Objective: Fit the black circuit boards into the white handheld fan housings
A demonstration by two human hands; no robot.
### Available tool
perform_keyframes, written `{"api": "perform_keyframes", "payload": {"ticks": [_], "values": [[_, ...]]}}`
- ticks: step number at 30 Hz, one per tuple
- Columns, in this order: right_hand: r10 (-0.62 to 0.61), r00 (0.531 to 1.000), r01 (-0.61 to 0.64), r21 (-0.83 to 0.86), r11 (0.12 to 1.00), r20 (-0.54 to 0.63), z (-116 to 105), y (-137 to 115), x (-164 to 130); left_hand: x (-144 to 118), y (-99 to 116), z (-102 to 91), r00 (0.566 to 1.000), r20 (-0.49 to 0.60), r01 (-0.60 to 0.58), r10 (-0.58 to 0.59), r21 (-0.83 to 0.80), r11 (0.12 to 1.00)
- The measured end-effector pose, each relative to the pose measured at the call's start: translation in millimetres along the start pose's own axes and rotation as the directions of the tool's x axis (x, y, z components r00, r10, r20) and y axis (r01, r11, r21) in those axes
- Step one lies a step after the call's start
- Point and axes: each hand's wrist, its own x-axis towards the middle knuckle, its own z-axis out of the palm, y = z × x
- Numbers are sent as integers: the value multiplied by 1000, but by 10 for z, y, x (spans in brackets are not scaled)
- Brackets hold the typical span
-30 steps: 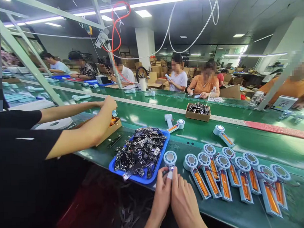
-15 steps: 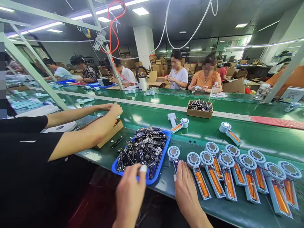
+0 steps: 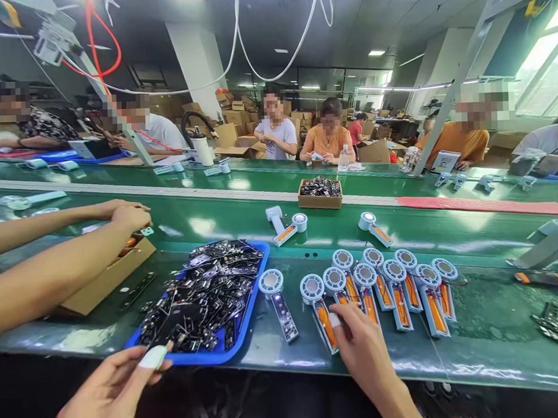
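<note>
My left hand (image 3: 124,379), its thumb in a white finger cover, is at the near left corner of the blue tray (image 3: 259,295) of black circuit boards (image 3: 208,291). Its thumb and fingertips are pinched together; what lies between them is hidden. My right hand (image 3: 366,346), also with a white-covered thumb, closes thumb and index finger at the handle edge of the leftmost orange-filled handheld fan (image 3: 326,326). Its fingers partly cover the neighbouring fan (image 3: 334,279). Between tray and row lies a fan with a circuit board in its handle (image 3: 285,315), touched by neither hand.
A co-worker's arms (image 3: 70,259) reach over a cardboard box (image 3: 112,276) at left. Two fans (image 3: 286,230) and another fan (image 3: 373,229) lie on the green belt, before a box of boards (image 3: 319,201). An orange-black tool (image 3: 544,279) lies at right. Several people sit opposite.
The view has swung right. My right hand has left the fan with the circuit board and moved to the orange-filled row. My left hand has shifted left along the tray's near edge.
</note>
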Motion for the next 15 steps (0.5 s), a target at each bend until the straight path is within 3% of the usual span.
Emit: {"api": "perform_keyframes", "payload": {"ticks": [1, 3, 5, 7, 8, 11, 15], "values": [[-8, 999, 9, -48, 999, 35, -2, 20, 64, -112, 61, 107, 994, 41, 104, -97, -220, 970], [-23, 995, 40, -169, 985, 100, 81, 18, 185, -380, 174, 377, 951, 233, 291, -204, -449, 845], [-31, 991, 66, -271, 960, 131, 213, -4, 264, -664, 248, 663, 888, 389, 431, -246, -512, 743], [-70, 989, 105, -302, 948, 127, 314, -7, 282, -904, 266, 911, 809, 554, 512, -196, -502, 697], [-110, 986, 141, -288, 947, 123, 337, 5, 271, -996, 257, 1013, 775, 611, 526, -159, -486, 698], [-251, 961, 268, -168, 949, 113, 298, 77, 202, -1134, 191, 1231, 735, 675, 452, -63, -419, 788], [-262, 949, 259, 38, 965, 176, 154, 158, 159, -1102, 120, 1340, 723, 691, 246, 23, -289, 925]]}}
